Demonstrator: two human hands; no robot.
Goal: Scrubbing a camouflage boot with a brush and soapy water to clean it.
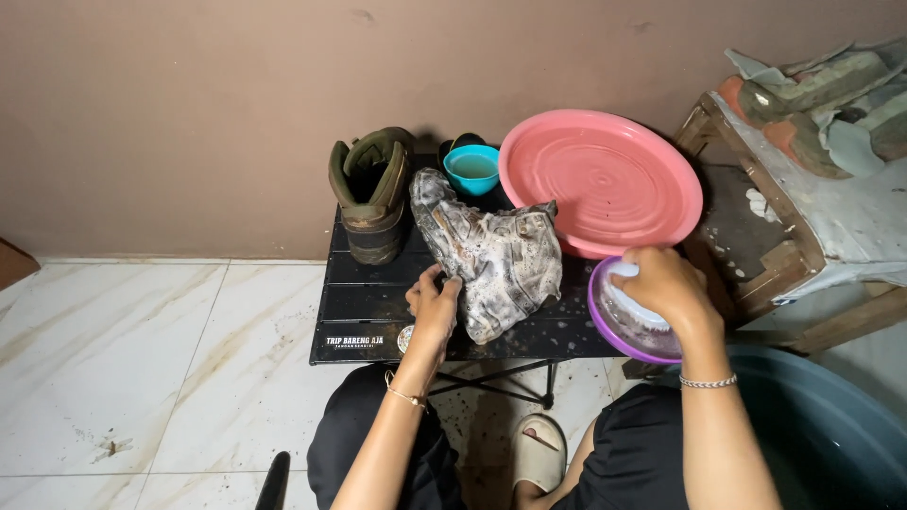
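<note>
Under my left hand (434, 304) the soapy camouflage ankle boot (491, 257) shows grey, cream and brown blotches, streaked with white foam. Beside it the olive-green and brown ankle boot (371, 194) is darker, with a dull brown sole. The small folding slatted table (378, 302) is black with white lettering on its front edge. My right hand (666, 286) is in the purple plastic bowl (624, 335), white suds inside. The big round plastic basin (605, 179) is salmon pink. The small plastic cup (472, 168) is turquoise, its liquid pale green. The marble-patterned floor tiles (142, 349) are cream with tan veins; the plain wall (236, 94) is dusty brown.
</note>
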